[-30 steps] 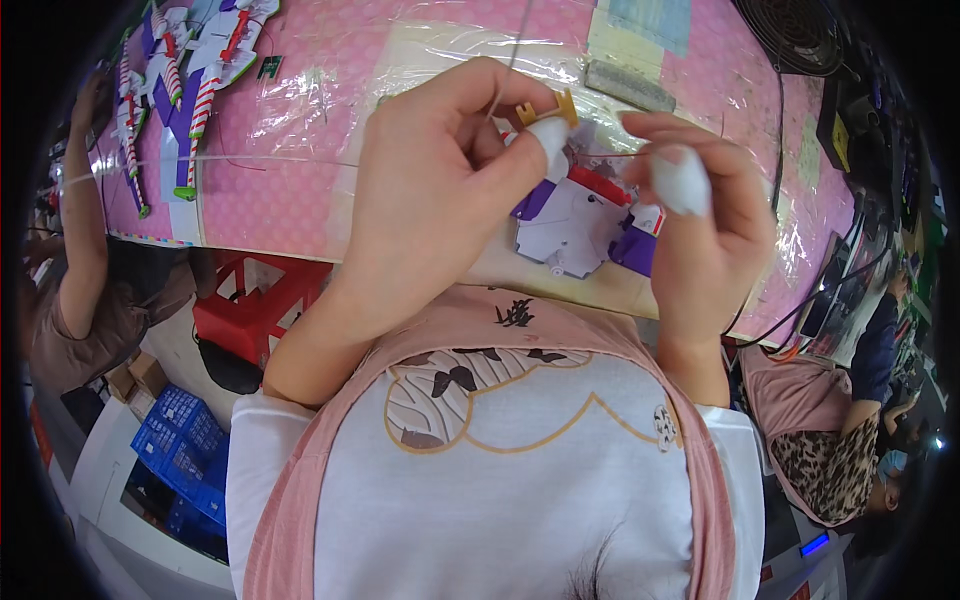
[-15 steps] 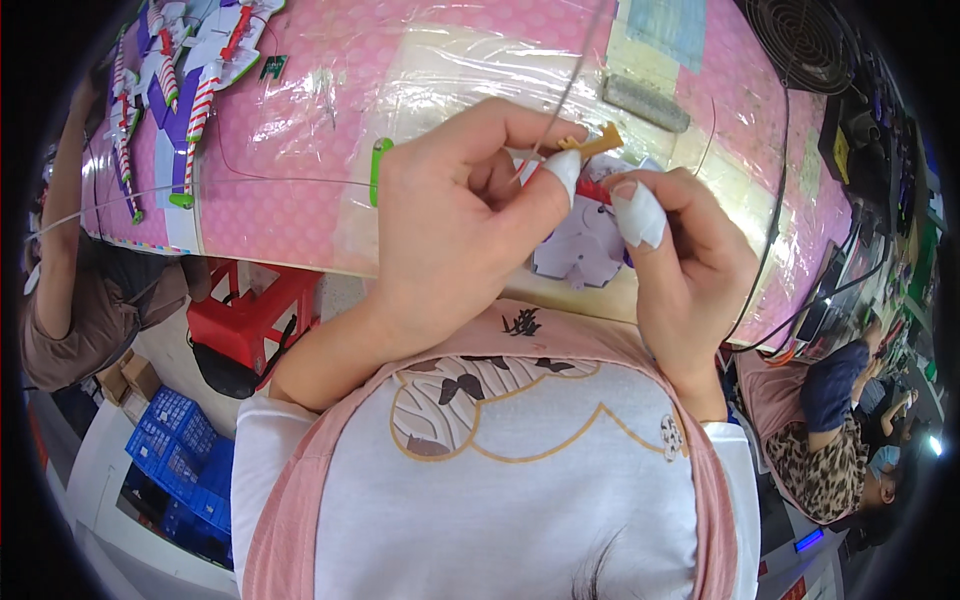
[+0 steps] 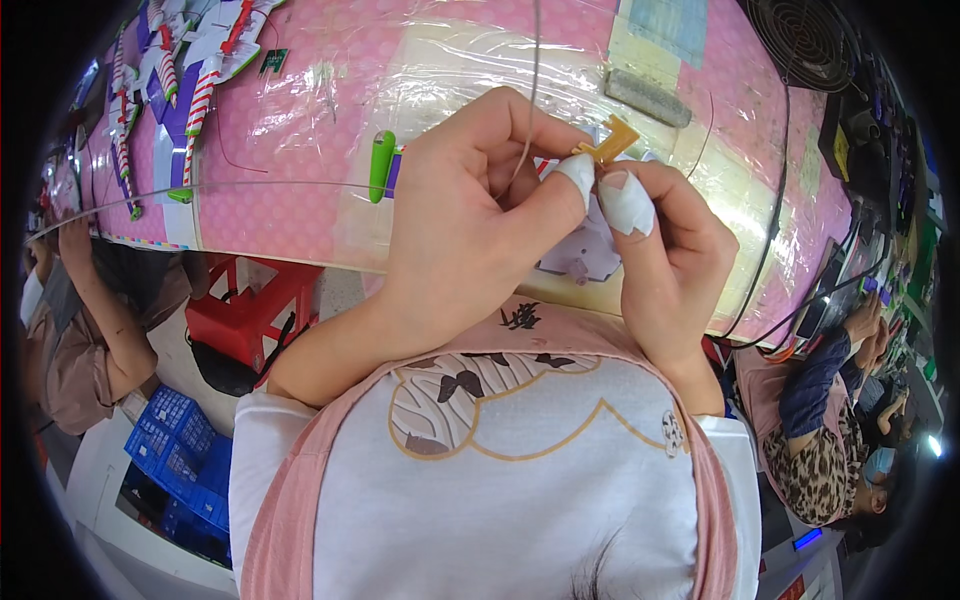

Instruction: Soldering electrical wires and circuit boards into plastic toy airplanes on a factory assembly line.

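My left hand (image 3: 465,190), its thumb wrapped in white tape, pinches a small yellow-gold plastic piece (image 3: 612,140) with a forked end. A thin grey wire (image 3: 534,90) rises past its fingers. My right hand (image 3: 672,235), thumb taped too, is closed in a pinch against the left fingertips, just below the yellow piece; what it grips is hidden. Beneath both hands lies a pale purple plastic part (image 3: 582,256), mostly covered by them. A green rounded handle-like end (image 3: 382,165) shows left of my left hand.
Striped purple-and-green plastic assemblies (image 3: 185,100) lie at the far left by a small green circuit board (image 3: 273,61). A grey block (image 3: 647,97) sits beyond my hands. Black fan (image 3: 800,40) at far right; red stool (image 3: 255,310) below the table edge. Other people work on both sides.
My right hand has moved up and left from the purple part to meet the left fingertips. The yellow piece has tilted more upright, and the wire has shifted left at its top.
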The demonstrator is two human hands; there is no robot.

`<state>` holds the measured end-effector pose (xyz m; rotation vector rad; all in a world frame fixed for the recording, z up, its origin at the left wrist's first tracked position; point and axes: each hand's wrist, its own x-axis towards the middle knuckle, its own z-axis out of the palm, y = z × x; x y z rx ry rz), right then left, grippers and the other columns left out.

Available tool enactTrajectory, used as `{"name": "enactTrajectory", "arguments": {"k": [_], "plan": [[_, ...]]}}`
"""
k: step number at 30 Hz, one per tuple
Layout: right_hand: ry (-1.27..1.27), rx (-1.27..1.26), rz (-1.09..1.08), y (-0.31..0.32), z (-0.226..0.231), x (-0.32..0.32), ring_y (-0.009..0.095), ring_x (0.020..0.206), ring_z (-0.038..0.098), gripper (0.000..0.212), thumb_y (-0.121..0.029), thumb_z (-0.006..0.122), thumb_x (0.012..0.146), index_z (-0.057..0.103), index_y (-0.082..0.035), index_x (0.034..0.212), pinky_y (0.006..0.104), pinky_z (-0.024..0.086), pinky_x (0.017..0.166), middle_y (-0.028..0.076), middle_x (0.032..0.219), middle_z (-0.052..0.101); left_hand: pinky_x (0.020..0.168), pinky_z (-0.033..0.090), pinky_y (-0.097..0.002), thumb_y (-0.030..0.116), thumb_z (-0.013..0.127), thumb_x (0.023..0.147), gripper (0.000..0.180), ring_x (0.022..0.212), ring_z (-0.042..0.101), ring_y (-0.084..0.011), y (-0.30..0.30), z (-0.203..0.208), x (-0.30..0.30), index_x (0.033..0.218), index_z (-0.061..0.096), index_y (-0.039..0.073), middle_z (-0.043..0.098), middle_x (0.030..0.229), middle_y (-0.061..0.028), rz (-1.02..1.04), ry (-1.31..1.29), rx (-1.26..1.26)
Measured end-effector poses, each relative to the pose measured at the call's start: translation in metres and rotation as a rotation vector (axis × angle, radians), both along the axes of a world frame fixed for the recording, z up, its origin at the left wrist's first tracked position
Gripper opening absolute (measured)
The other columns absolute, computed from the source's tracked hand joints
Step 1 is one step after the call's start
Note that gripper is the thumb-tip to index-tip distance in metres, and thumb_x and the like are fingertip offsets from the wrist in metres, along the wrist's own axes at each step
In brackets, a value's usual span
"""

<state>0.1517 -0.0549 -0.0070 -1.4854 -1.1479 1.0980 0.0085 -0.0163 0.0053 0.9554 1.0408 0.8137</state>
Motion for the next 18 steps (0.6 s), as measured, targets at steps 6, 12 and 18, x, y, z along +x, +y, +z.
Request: {"name": "enactTrajectory", "arguments": {"k": [6, 12, 18], "plan": [[0.052, 0.016, -0.001, -0.0009, 0.0018, -0.0013, 0.005, 0.059, 0.047, 0.015, -0.012, 0.061, 0.085, 0.062, 0.003, 0.088, 0.0194, 0.039, 0.052, 0.002, 0.070, 0.057, 0.076, 0.046, -0.0205, -0.002, 0.054, 0.083, 0.011, 0.084, 0.058, -0.0088, -0.0007, 0.0009, -0.0021, 0.093, 0.052, -0.002, 0.061, 0.090, -0.0084, -0.025, 0.052, 0.015], [0.049, 0.022, 0.037, -0.0016, 0.0016, -0.0001, 0.004, 0.059, 0.048, 0.016, -0.012, 0.061, 0.085, 0.062, 0.003, 0.088, 0.0183, 0.039, 0.052, 0.001, 0.070, 0.056, 0.076, 0.046, -0.0210, -0.001, 0.055, 0.082, 0.011, 0.084, 0.058, -0.0090, -0.0013, 0.0005, -0.0030, 0.093, 0.052, -0.002, 0.060, 0.090, -0.0079, -0.029, 0.073, 0.024], [0.070, -0.010, 0.041, -0.0018, 0.0047, 0.0009, 0.004, 0.060, 0.048, 0.016, -0.013, 0.062, 0.085, 0.062, 0.003, 0.089, 0.0178, 0.039, 0.052, 0.001, 0.071, 0.057, 0.076, 0.045, -0.0214, -0.002, 0.054, 0.082, 0.012, 0.084, 0.058, -0.0092, -0.0021, 0.0000, -0.0033, 0.094, 0.052, -0.001, 0.061, 0.090, -0.0077, -0.045, 0.076, 0.050]]}}
